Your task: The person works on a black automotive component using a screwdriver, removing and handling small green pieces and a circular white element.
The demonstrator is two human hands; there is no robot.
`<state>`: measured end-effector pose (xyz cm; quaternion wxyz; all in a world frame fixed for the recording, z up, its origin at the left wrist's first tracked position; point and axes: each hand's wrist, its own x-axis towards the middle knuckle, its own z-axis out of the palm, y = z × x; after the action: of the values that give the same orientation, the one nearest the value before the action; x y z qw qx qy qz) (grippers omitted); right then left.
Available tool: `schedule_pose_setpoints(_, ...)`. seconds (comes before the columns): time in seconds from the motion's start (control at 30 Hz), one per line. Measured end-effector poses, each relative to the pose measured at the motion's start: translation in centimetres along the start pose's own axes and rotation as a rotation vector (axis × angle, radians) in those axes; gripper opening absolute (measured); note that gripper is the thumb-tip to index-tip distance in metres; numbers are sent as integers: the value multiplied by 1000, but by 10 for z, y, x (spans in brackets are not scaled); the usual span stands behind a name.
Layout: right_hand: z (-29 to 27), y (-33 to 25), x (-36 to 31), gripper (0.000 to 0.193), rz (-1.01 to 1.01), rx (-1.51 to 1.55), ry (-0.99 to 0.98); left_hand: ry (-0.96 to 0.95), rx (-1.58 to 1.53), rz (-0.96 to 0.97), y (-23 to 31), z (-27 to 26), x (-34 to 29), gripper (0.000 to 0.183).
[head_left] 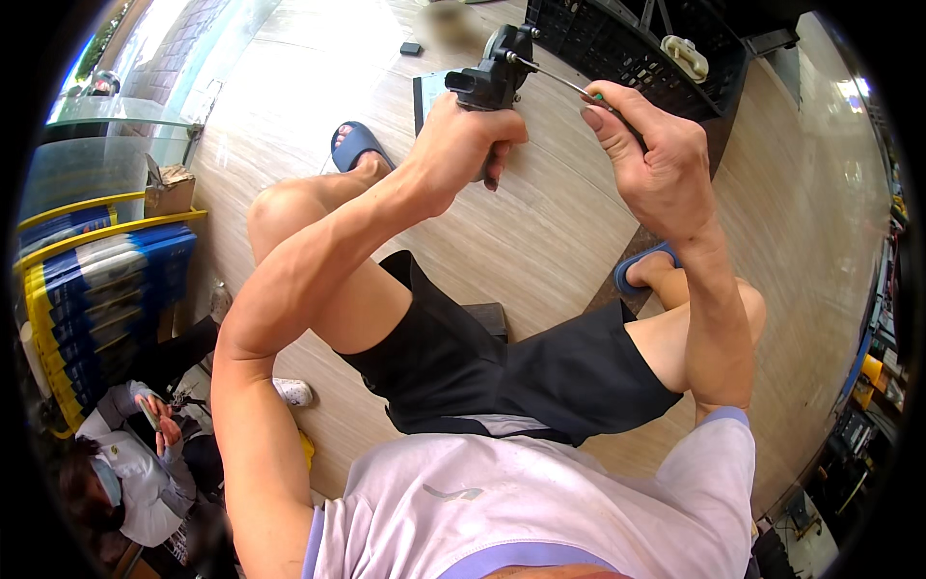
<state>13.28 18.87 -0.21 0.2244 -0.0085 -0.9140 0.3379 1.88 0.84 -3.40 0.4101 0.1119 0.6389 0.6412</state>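
My left hand (461,145) is closed around the lower end of a black plastic housing (490,85) with a socket-like connector on its left side and metal screws along its edge. It holds the housing up in front of me, above the floor. My right hand (666,159) grips a screwdriver (562,81) by its dark handle, which shows a bit of green. The thin metal shaft points left, and its tip meets a screw at the housing's right edge. My fingers hide most of the handle and the housing's lower end.
A black plastic crate (617,53) holding a pale part (685,58) stands at the far right. Behind the housing lies a flat, light-blue item (431,94), with a small black block (411,48) beyond. Stacked blue-and-yellow packages (111,280) and a seated person (135,473) are at left.
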Motion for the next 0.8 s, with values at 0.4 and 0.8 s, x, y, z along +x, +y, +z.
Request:
schedule_pose_setpoints(0.4, -3, -6, 4, 19, 85, 24, 131, -15, -41, -13, -2, 4, 3, 16)
schedule_pose_setpoints(0.8, 2, -3, 9, 28, 0, 185, 275, -75, -55, -74, 1, 8, 1, 14)
